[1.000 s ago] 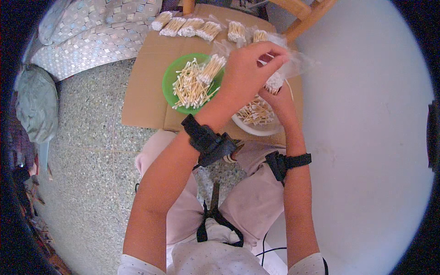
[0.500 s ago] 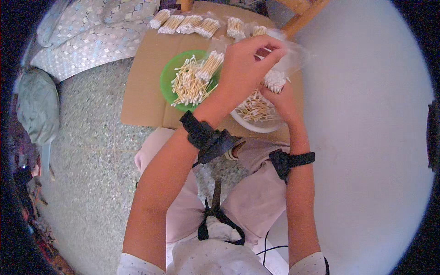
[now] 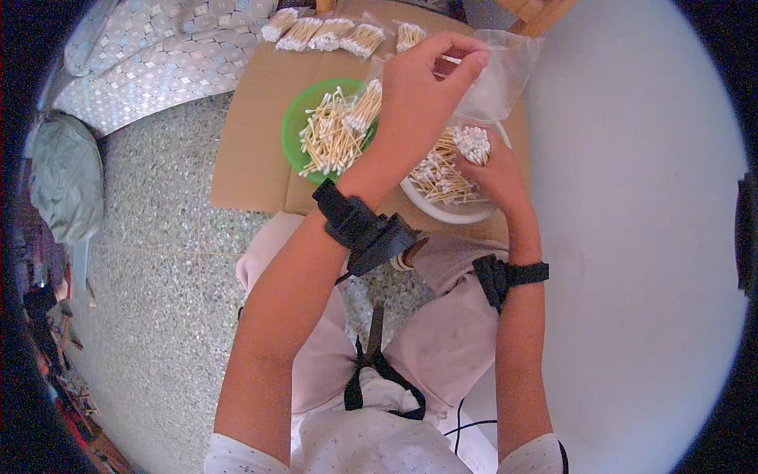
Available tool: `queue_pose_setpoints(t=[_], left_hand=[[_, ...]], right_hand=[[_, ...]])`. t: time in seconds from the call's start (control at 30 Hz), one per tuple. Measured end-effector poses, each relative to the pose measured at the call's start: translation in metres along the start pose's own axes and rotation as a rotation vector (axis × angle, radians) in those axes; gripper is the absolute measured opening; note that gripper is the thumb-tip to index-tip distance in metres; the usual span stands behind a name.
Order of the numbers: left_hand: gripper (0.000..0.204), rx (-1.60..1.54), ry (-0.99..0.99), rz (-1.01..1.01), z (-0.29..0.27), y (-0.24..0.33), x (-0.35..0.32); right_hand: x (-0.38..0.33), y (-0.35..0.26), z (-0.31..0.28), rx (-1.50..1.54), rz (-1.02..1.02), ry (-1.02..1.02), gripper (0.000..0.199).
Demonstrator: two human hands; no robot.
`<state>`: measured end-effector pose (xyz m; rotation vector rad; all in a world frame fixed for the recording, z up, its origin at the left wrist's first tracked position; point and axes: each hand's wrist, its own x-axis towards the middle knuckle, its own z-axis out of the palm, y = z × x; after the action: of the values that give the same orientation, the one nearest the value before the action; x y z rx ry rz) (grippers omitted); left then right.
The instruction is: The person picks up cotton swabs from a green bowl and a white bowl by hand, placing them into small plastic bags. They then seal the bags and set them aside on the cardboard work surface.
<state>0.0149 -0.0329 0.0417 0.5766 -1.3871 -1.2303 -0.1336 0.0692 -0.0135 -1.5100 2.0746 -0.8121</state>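
My left hand (image 3: 426, 91) is raised over the board, with thumb and fingers pinched on a clear plastic bag (image 3: 505, 75) that spreads out to the right. A small white piece, perhaps a swab tip, shows between those fingers. Below it, my right hand (image 3: 501, 175) is closed around a bundle of cotton swabs (image 3: 472, 145), white tips facing up and apart from the bag. The bundle is just above a white bowl (image 3: 450, 215) of loose cotton swabs. To the left, a green bowl (image 3: 292, 130) holds more loose swabs and a bundle (image 3: 365, 107) at its right side.
Several packed swab bundles (image 3: 332, 35) line the far edge of the brown cardboard (image 3: 249, 150); another bundle (image 3: 410, 35) lies right of them. A pale wall (image 3: 632, 197) rises on the right. Patterned fabric (image 3: 174, 63) lies at far left, above the speckled floor (image 3: 158, 197).
My left hand has risen slightly, and the bag now spreads wider to the right. The bundle in my right hand has turned tips-up, with more space between it and the left hand.
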Motion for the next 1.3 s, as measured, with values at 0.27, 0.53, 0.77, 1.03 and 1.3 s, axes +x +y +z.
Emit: queue_pose_setpoints(t=[0.27, 0.53, 0.77, 1.03, 1.3], left_hand=[[0.021, 0.009, 0.010, 0.019, -0.003, -0.002, 0.002], [0.020, 0.076, -0.036, -0.004, -0.008, -0.002, 0.003], [0.019, 0.094, -0.021, 0.010, -0.010, -0.003, 0.003], [0.019, 0.050, -0.029, 0.005, -0.010, -0.009, 0.004], [0.020, 0.027, 0.023, 0.019, -0.004, -0.005, 0.002]], right_hand=[[0.004, -0.005, 0.005, -0.062, -0.151, -0.041, 0.082], [0.000, -0.005, 0.017, -0.361, -0.336, -0.076, 0.111], [0.001, -0.006, 0.018, -0.321, -0.254, -0.123, 0.106], [0.005, -0.011, 0.014, -0.142, -0.178, -0.149, 0.086], [-0.001, -0.003, 0.006, -0.083, -0.013, 0.029, 0.061]])
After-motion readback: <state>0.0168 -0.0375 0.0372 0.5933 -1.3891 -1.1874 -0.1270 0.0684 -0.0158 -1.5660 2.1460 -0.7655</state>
